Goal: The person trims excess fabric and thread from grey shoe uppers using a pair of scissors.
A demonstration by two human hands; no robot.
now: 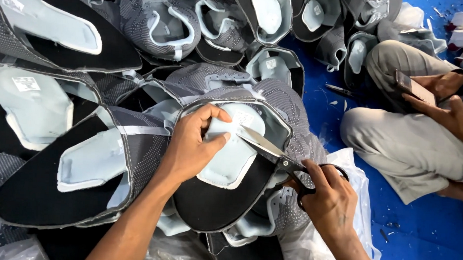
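The shoe upper (230,160) lies atop the near pile, its pale blue lining pinched by the left hand (190,146). The right hand (329,197) grips scissors (277,154), blades parted just beside the left fingertips (222,137); a slip could nick them or the knit.

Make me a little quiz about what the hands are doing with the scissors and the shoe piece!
1. True or false: the right hand holds the scissors.
2. What is the left hand pressing on? A) a blue bucket B) the pale blue tongue of a grey shoe upper C) a wooden box
3. Fill in: another person sits on the blue ____, holding a phone.

Key
1. True: its fingers are through the black handles and the blades are open.
2. B: the fingers pinch the tongue near the blade tips.
3. Floor.
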